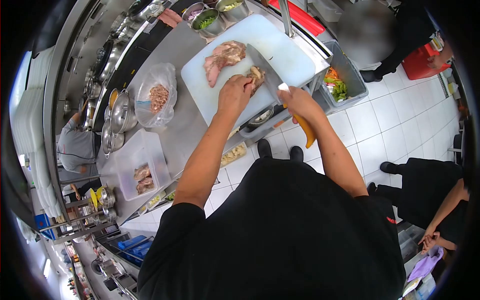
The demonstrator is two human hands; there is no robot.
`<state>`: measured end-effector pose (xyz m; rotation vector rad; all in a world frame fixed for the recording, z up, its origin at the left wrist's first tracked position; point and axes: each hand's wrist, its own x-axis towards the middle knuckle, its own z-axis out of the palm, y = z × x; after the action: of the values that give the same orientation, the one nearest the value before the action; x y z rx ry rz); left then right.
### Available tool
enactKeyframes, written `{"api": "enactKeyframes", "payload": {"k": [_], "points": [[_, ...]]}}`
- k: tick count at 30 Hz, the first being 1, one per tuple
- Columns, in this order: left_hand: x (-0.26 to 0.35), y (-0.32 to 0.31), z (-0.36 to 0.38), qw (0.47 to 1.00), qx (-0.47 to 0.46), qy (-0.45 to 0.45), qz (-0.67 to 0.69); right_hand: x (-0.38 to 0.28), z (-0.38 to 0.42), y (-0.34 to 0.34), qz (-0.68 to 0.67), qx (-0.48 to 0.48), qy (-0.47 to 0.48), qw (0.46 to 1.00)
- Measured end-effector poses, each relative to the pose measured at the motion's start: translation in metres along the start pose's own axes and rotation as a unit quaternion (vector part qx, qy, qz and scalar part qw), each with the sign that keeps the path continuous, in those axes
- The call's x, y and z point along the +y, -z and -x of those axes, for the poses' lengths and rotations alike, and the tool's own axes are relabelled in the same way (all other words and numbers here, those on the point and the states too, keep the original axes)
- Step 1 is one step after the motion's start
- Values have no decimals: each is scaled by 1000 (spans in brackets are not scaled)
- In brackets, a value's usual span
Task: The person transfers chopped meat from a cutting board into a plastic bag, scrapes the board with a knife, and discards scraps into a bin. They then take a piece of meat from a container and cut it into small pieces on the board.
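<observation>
On the white cutting board, my left hand has its bent fingers pressed on a small piece of cooked meat. My right hand grips a large kitchen knife with a yellow handle. Its wide blade lies along the right side of the meat, tip pointing toward the far edge; whether the blade touches the meat is hard to tell. A bigger chunk of meat rests on the board beyond my left hand. To the left stands a clear plastic bag holding chopped meat.
A translucent bin with more meat pieces sits on the steel counter. Metal pots of cut vegetables stand behind the board. Right of the counter is a grey scrap tub. Co-workers stand to the right.
</observation>
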<state>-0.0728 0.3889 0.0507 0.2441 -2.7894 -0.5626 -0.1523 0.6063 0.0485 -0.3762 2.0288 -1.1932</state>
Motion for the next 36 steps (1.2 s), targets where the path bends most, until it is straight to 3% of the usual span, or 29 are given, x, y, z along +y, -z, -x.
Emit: {"api": "enactKeyframes", "payload": {"k": [4, 7, 10, 16, 24, 31, 36], "points": [[9, -3, 1, 999, 4, 45, -10, 9, 20, -1, -17, -10, 4, 1000], [5, -5, 2, 1000, 13, 27, -8, 44, 51, -2, -15, -8, 44, 999], [-1, -6, 1, 1000, 16, -13, -2, 42, 64, 1, -12, -21, -2, 1000], [-4, -8, 0, 1000, 12, 11, -20, 6, -2, -10, -47, -39, -2, 998], [-4, -11, 4, 999, 40, 5, -22, 55, 59, -12, 9, -49, 27, 998], [-11, -12, 3, 999, 33, 18, -15, 0, 19, -15, 17, -54, -13, 998], [-8, -8, 19, 998, 53, 38, 2, -5, 9, -23, 137, 5, 32, 990]]}}
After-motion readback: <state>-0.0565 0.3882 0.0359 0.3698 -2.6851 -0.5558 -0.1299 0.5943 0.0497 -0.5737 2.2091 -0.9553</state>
